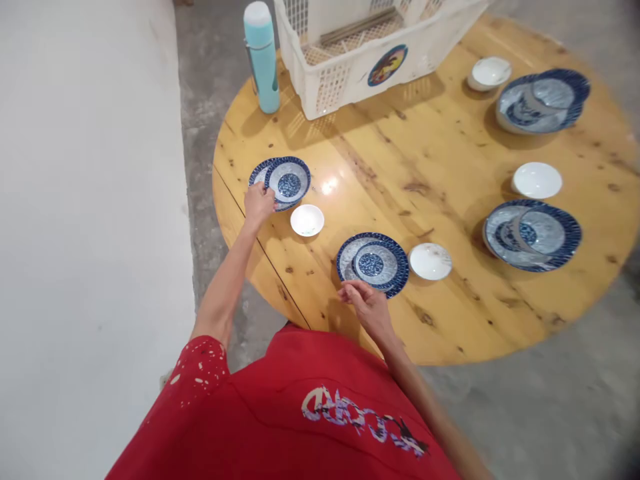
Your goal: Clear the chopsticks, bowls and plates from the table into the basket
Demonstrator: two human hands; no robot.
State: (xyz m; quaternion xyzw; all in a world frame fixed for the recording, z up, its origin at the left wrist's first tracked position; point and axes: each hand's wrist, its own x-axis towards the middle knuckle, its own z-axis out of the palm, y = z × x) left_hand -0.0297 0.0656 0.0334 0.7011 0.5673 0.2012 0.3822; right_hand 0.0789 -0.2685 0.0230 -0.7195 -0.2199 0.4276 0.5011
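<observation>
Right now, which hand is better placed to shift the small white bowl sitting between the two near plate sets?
Probably the left hand: it rests on the rim of the far-left blue plates, right beside the small white bowl. The right hand sits at the nearer blue plate set, farther from that bowl.

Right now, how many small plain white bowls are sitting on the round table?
4: one by the left hand's plates, one right of the nearest plates, one mid-right, one far right near the crate. The crate may hide more.
</observation>
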